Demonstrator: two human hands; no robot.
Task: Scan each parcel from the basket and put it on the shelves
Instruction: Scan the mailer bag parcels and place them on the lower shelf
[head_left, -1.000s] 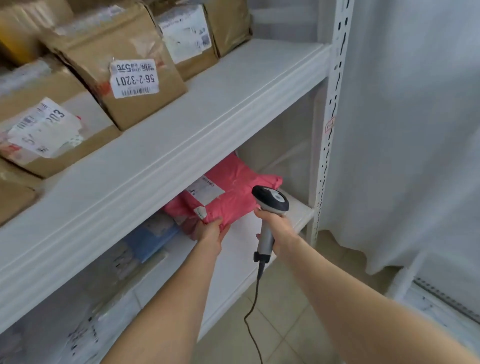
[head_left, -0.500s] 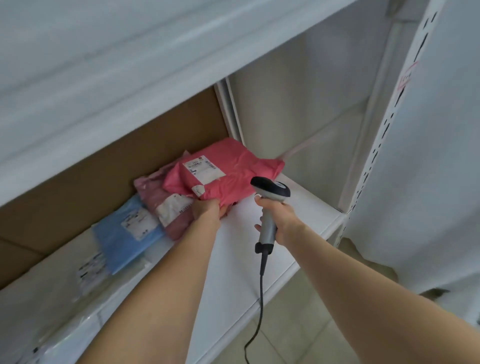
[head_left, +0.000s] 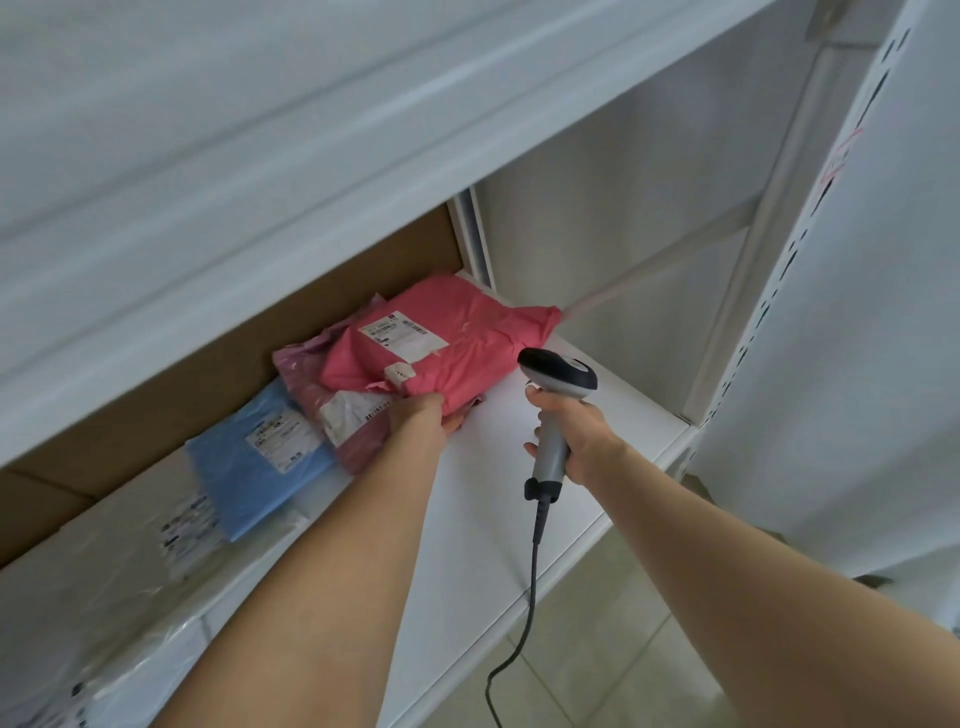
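Pink plastic wraps the parcel (head_left: 457, 343) lying on the white lower shelf (head_left: 519, 493), its white label facing up, resting partly on a darker mauve parcel (head_left: 332, 400) beside a blue parcel (head_left: 260, 467). The left hand (head_left: 423, 418) grips the pink parcel's near edge, fingers curled under it and thumb on top. The right hand (head_left: 576, 434) is wrapped tightly around the grey handle of a barcode scanner (head_left: 558, 400), whose dark head sits just beside the parcel's right corner, its cable hanging towards the tiled floor (head_left: 623, 649). Brown cardboard (head_left: 218, 384) backs the shelf behind the parcels.
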